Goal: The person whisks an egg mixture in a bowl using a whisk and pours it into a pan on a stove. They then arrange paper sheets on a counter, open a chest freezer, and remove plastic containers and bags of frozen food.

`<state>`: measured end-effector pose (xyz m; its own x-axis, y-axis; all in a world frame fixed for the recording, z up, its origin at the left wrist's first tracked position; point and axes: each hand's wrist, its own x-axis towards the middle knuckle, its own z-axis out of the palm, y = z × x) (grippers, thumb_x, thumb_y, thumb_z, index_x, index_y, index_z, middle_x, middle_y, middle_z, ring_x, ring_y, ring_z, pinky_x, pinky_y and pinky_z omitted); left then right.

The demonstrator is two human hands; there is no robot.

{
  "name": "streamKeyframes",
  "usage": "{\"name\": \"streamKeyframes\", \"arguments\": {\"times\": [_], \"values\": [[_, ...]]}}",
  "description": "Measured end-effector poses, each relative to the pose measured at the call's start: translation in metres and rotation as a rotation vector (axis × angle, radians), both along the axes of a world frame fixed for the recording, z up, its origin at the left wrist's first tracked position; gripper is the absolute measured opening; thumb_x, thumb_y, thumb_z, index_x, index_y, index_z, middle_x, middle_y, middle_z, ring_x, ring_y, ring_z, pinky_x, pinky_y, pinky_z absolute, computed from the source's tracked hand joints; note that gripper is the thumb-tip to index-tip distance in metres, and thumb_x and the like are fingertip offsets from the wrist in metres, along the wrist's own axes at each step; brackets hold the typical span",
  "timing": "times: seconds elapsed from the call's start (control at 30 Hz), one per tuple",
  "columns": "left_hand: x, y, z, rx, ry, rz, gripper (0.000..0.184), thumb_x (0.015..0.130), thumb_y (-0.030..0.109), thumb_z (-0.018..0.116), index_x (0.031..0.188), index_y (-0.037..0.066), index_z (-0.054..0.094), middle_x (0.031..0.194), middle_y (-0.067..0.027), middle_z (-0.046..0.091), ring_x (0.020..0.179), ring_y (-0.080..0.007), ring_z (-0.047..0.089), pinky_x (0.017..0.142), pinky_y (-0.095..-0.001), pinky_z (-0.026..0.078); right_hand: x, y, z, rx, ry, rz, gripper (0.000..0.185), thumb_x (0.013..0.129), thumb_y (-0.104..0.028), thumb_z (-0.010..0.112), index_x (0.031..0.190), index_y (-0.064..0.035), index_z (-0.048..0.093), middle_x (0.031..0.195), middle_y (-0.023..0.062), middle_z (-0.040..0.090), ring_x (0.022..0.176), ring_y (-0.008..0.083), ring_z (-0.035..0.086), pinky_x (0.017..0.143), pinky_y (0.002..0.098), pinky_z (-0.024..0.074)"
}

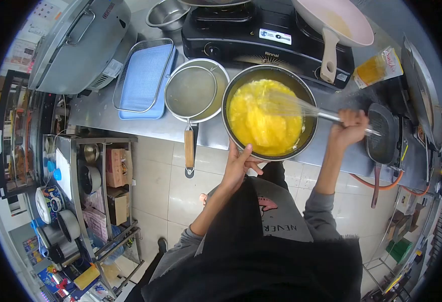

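right hand [349, 127]: fist round whisk [321, 114] handle, forearm raised | left hand [240, 163]: holding bowl [309, 132] at near side, fingers apart | bowl: surface's [100, 111] near edge, whisk wires in yellow liquid [261, 133]

A round, dark-walled pan [309, 129] is sitting at the metal counter's [215, 133] edge, holding bright yellow liquid [261, 126]; a wire whisk [309, 109] is slanting into it, blurring.

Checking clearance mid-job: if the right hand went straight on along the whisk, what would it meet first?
Likely the right rim of the dark bowl, which the whisk crosses; depth is unclear, so the right hand might pass above it, over the yellow mixture.
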<state>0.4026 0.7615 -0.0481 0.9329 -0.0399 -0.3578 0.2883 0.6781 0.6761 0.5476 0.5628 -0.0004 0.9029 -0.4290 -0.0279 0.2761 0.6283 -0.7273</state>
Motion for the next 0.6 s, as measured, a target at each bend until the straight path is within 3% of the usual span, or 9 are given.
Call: {"name": "streamKeyframes", "arguments": {"times": [0.1, 0.17, 0.23, 0.3, 0.33, 0.43, 0.5, 0.57, 0.6], "values": [[0.004, 0.002, 0.001, -0.004, -0.027, -0.001, 0.067, 0.091, 0.015, 0.041, 0.135, 0.018, -0.010, 0.113, -0.0223, 0.048, 0.075, -0.0297, 0.064, 0.047, -0.0279, 0.054, -0.002, 0.007, 0.007, -0.079, 0.149, 0.043, 0.031, 0.081, -0.009, 0.049, 0.054, -0.0127, 0.033, 0.044, -0.0044, 0.025, 0.038, 0.0063, 0.023, 0.038, 0.0238, 0.0225], [0.003, 0.002, 0.002, -0.008, -0.018, -0.009, 0.066, 0.091, 0.015, 0.041, 0.135, 0.018, -0.009, 0.111, -0.0221, 0.049, 0.075, -0.0296, 0.064, 0.047, -0.0282, 0.054, 0.004, -0.009, 0.018, 0.001, -0.001, 0.120, 0.030, 0.080, -0.008, 0.048, 0.055, -0.0111, 0.034, 0.044, -0.0033, 0.025, 0.037, 0.0075, 0.023, 0.037, 0.0241, 0.0226], [0.005, 0.002, 0.005, 0.048, 0.026, -0.016, 0.061, 0.092, 0.016, 0.038, 0.135, 0.021, -0.005, 0.103, -0.0186, 0.056, 0.064, -0.0233, 0.063, 0.049, -0.0275, 0.052, 0.000, -0.009, 0.013, 0.172, -0.141, 0.069, 0.028, 0.079, -0.006, 0.050, 0.055, -0.0106, 0.036, 0.044, -0.0029, 0.026, 0.036, 0.0076, 0.024, 0.036, 0.0237, 0.0223], [0.003, 0.000, 0.005, 0.029, -0.004, -0.003, 0.060, 0.092, 0.015, 0.039, 0.135, 0.018, -0.004, 0.107, -0.0204, 0.053, 0.068, -0.0262, 0.064, 0.048, -0.0280, 0.053, -0.002, 0.007, -0.006, -0.069, -0.017, -0.130, 0.030, 0.079, -0.006, 0.050, 0.054, -0.0120, 0.035, 0.044, -0.0041, 0.026, 0.036, 0.0065, 0.023, 0.035, 0.0236, 0.0224], [0.004, 0.000, 0.005, 0.011, -0.031, 0.006, 0.059, 0.092, 0.015, 0.040, 0.134, 0.015, -0.002, 0.110, -0.0222, 0.050, 0.072, -0.0290, 0.064, 0.047, -0.0286, 0.054, -0.007, 0.009, -0.003, -0.014, 0.063, 0.064, 0.030, 0.080, -0.007, 0.049, 0.055, -0.0122, 0.035, 0.044, -0.0043, 0.026, 0.036, 0.0060, 0.024, 0.035, 0.0238, 0.0228], [0.005, 0.002, 0.001, -0.009, -0.017, -0.007, 0.058, 0.092, 0.015, 0.040, 0.133, 0.015, -0.001, 0.108, -0.0224, 0.051, 0.071, -0.0283, 0.064, 0.046, -0.0283, 0.053, -0.001, -0.002, 0.024, -0.010, -0.058, 0.102, 0.027, 0.080, -0.006, 0.048, 0.056, -0.0101, 0.035, 0.044, -0.0031, 0.026, 0.036, 0.0072, 0.025, 0.036, 0.0238, 0.0229], [0.002, 0.002, -0.002, -0.004, 0.002, -0.008, 0.059, 0.092, 0.014, 0.040, 0.134, 0.016, -0.002, 0.108, -0.0226, 0.051, 0.071, -0.0282, 0.064, 0.046, -0.0283, 0.053, -0.001, -0.003, 0.019, 0.147, -0.148, 0.009, 0.027, 0.080, -0.005, 0.049, 0.056, -0.0102, 0.035, 0.044, -0.0033, 0.026, 0.036, 0.0070, 0.025, 0.036, 0.0235, 0.0225], [0.007, 0.005, -0.003, 0.013, -0.013, -0.013, 0.061, 0.092, 0.014, 0.040, 0.134, 0.016, -0.003, 0.108, -0.0228, 0.051, 0.072, -0.0281, 0.064, 0.046, -0.0284, 0.053, 0.001, 0.011, -0.005, -0.111, 0.031, -0.091, 0.031, 0.080, -0.006, 0.048, 0.054, -0.0128, 0.033, 0.044, -0.0046, 0.026, 0.036, 0.0061, 0.025, 0.035, 0.0242, 0.0222], [0.005, 0.005, -0.002, 0.004, -0.029, -0.011, 0.062, 0.092, 0.014, 0.040, 0.135, 0.016, -0.005, 0.108, -0.0224, 0.051, 0.073, -0.0282, 0.064, 0.046, -0.0285, 0.053, -0.005, 0.013, -0.005, -0.020, 0.091, 0.159, 0.030, 0.081, -0.007, 0.048, 0.055, -0.0130, 0.034, 0.044, -0.0050, 0.026, 0.037, 0.0056, 0.026, 0.035, 0.0241, 0.0222]]}}
